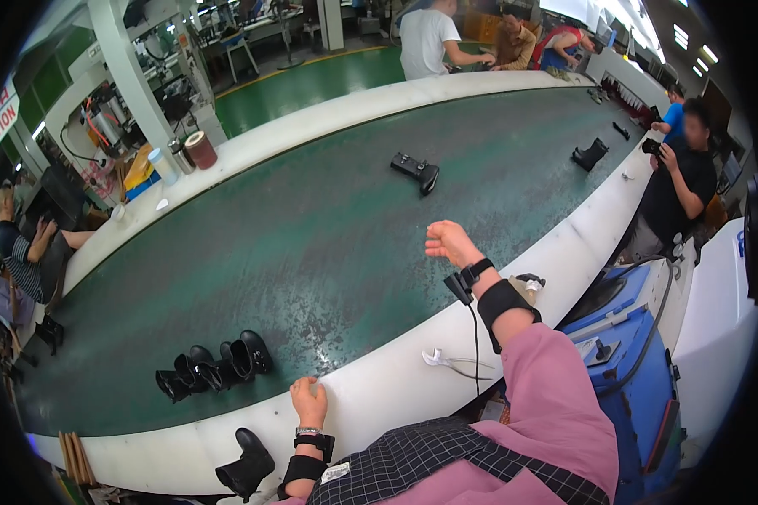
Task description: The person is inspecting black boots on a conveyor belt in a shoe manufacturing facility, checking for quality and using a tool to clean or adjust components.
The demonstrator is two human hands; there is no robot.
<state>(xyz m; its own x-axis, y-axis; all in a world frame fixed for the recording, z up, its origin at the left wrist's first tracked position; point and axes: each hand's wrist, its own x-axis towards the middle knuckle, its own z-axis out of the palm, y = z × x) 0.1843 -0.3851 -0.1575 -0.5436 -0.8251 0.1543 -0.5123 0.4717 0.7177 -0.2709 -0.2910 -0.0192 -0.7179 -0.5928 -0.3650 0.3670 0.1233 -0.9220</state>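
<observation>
You are standing at a long, curved green conveyor surface [312,244] with a white rim [379,387], in a factory hall where other people work at the far end and along the right side. Your left hand [309,402] rests on the white rim, fingers bent and holding nothing, just short of a row of black boots [215,368] lying on their sides on the green belt. Your right hand [448,242] is raised over the belt, loosely curled and empty, apart from everything.

One more black boot [246,465] stands outside the rim, below your left wrist; a careless pull-back of that arm could knock it down. A further boot [416,170] lies alone mid-belt, well beyond your right hand, and another boot [590,155] sits near the far right edge. If the belt is moving, which cannot be told here, either could pass out of reach, and stretching for it would put your sleeve and the wrist cable [475,337] over the belt, where they might snag.

A pair of white-handled pliers [446,361] lies on the rim by your right forearm; your elbow could sweep it off.
</observation>
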